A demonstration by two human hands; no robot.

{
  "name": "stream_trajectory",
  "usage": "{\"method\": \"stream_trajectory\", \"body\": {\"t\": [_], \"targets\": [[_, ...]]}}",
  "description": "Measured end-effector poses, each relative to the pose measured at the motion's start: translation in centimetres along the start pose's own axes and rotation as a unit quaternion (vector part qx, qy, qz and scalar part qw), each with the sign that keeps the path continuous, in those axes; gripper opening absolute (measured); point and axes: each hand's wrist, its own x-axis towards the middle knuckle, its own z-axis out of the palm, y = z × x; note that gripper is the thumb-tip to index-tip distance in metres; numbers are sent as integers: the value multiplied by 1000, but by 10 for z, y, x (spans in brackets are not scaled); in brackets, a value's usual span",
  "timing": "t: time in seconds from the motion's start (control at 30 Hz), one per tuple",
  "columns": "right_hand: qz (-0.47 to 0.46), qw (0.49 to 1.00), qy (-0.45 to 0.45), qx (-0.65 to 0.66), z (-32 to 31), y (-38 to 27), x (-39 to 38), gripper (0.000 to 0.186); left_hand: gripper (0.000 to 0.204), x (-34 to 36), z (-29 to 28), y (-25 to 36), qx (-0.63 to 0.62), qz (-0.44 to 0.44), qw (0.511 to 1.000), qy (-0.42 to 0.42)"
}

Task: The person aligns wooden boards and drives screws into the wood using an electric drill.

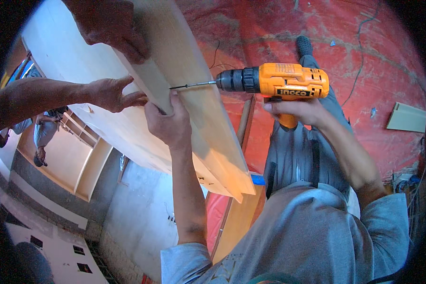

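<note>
My right hand (pixel 300 111) is wrapped round the handle of an orange and black cordless drill (pixel 288 80), held level and pointing left. Its long thin bit (pixel 199 85) reaches to a pale wooden strip (pixel 151 80), with a dark pointed end at the wood; whether that end is a screw I cannot tell. My left hand (pixel 170 120) grips the end of this strip just below the bit's tip. The strip lies against a long wooden panel (pixel 194 57). Another person's hand (pixel 116 94) reaches in from the left beside mine, and another dark hand (pixel 113 28) rests on the wood above.
Red sheeting (pixel 355 52) covers the floor, with a thin cable across it. A pale board piece (pixel 407 117) lies at the right. Wooden shelving (pixel 76 151) and another person (pixel 45 135) are at the far left. My outstretched leg (pixel 288 156) is under the drill.
</note>
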Motion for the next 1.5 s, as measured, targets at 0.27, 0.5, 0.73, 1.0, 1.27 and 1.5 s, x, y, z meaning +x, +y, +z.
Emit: {"method": "stream_trajectory", "body": {"t": [0.27, 0.5, 0.73, 1.0, 1.27, 1.5], "targets": [[-7, 1000, 17, -1, 4, -11, -2, 36, 29, 1, 2, -1, -22, 32, 999, 19], [-16, 999, 26, -16, 3, -7, -1, 34, 28, 2, -1, 3, -40, 43, 998, 25], [4, 999, 18, -31, -1, -5, -2, 34, 28, 1, -1, -1, -23, 14, 1000, 3], [20, 998, 11, -60, -6, -11, 1, 35, 25, -4, -2, 17, -38, 3, 999, -9], [15, 997, 4, -78, -1, -17, 5, 32, 27, -3, -6, 23, -29, -7, 1000, -9], [-21, 996, 9, -85, 1, -13, 5, 33, 26, -7, -3, 16, -2, 34, 999, -1]]}}
